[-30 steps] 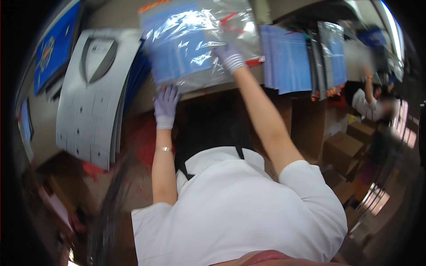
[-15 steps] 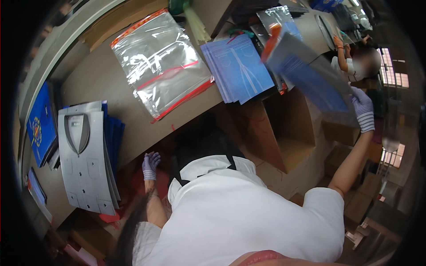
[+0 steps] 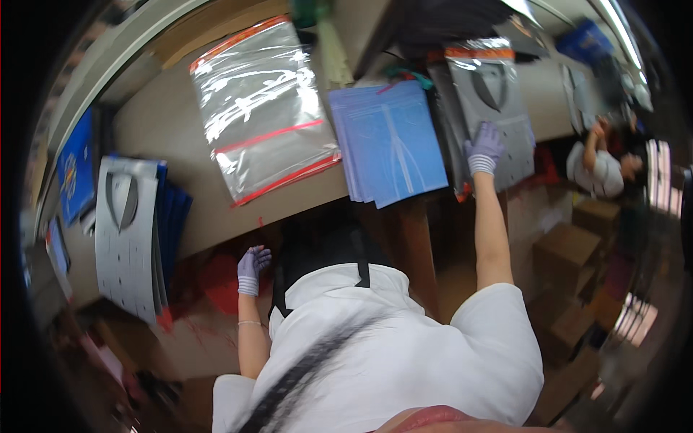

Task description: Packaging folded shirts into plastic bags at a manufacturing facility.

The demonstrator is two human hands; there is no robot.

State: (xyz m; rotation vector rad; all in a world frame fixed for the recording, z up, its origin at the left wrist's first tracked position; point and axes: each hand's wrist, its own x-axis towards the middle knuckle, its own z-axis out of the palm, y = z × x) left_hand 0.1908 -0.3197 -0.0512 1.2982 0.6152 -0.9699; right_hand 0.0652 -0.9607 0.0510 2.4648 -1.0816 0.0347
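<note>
My right hand (image 3: pixel 485 146), in a purple glove with a striped cuff, lies with its fingers stretched out on a clear bag holding a grey shirt-shaped printed sheet (image 3: pixel 516 133). The bag has an orange top edge and rests on other bags at the right of the table. Just left of it lies a stack of blue printed sheets (image 3: pixel 393 144). My left hand (image 3: pixel 251 270), gloved the same way, hangs below the table edge, fingers apart and holding nothing. Clear plastic bags with red edges (image 3: pixel 263 108) lie flat farther left.
At the table's left end, grey shirt-printed sheets (image 3: pixel 126 245) overhang the edge, with blue packs (image 3: pixel 76 177) behind them. Cardboard boxes (image 3: pixel 567 249) stand on the floor at the right. Another person (image 3: pixel 599 166) works farther along the table.
My right hand has swung the bagged sheet from the far right onto the bags on the table, and its fingers now lie flat on it. My left hand stays low; the view has turned slightly.
</note>
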